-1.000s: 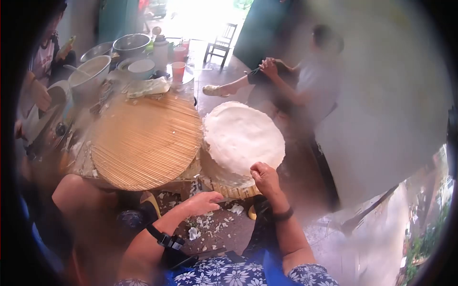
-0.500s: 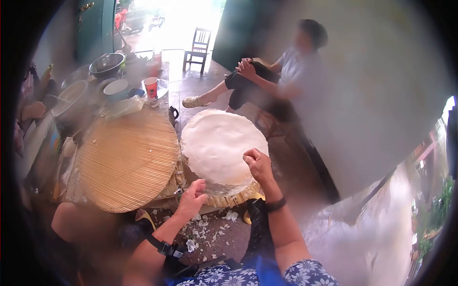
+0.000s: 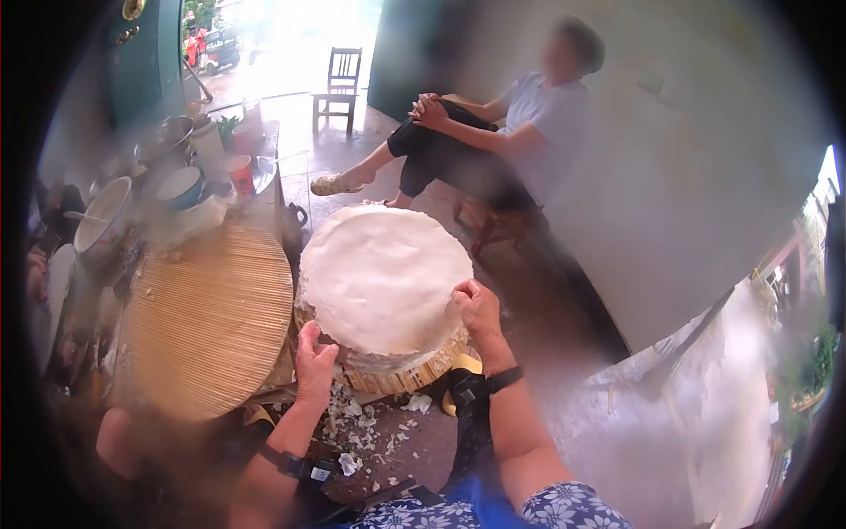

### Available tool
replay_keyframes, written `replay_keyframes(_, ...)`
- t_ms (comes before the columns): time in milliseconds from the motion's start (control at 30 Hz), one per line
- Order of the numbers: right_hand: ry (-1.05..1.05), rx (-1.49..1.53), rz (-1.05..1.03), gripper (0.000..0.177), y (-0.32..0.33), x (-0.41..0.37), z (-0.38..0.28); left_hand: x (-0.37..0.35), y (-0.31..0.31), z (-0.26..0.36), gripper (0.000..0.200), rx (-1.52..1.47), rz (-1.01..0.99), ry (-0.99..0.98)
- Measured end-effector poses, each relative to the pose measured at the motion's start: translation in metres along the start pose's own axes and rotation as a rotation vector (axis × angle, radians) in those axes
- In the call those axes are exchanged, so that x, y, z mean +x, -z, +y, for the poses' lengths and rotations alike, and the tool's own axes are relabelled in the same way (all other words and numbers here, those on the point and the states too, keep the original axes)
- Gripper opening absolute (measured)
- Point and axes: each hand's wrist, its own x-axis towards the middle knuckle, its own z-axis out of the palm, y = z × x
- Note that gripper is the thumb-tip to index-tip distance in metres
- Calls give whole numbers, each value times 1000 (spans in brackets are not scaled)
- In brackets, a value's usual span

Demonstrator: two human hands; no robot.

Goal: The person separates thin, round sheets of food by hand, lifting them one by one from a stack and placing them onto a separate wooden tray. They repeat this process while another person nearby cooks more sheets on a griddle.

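Note:
A stack of round white sheets (image 3: 386,278) lies on a round slatted base (image 3: 397,381) in front of me. At the stack's lower left edge is my left hand (image 3: 315,357), thumb and fingers closed together; what they hold, if anything, is too small to make out. My right hand (image 3: 478,309) is pinched at the right edge of the stack, with its fingertips touching the rim. Left of the stack lies a round slatted mat (image 3: 211,317), which neither hand touches.
Bowls (image 3: 179,187), a red cup (image 3: 240,175) and a plate stand at the back left. A seated person (image 3: 538,132) with clasped hands is beyond the stack. A wooden chair (image 3: 337,93) stands near the doorway. White scraps (image 3: 350,463) litter the floor below.
The view has shifted, so the stack appears further left. My left hand has moved to the stack's left edge and its fingers have closed. My right hand has moved to the right rim.

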Motion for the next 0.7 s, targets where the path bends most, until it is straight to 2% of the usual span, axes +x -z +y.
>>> replay_keyframes(67, -7, -5, 31, 12, 2, 4, 6, 0, -1, 1, 62, -6, 8, -23)
replay_keyframes(300, -59, -140, 55, 31, 6, 9, 34, -2, -1, 15, 60, -96, -16, 167)
replay_keyframes(400, -167, -180, -14, 37, 11, 7, 26, 1, 1, 12, 61, -106, -4, 178)
replay_keyframes(500, -173, -186, -20, 38, 9, 7, 29, 10, 4, -10, 59, -17, 51, 93)
replay_keyframes(700, -158, -229, -26, 40, 3, 7, 37, 11, 6, -12, 58, -1, 22, 150)
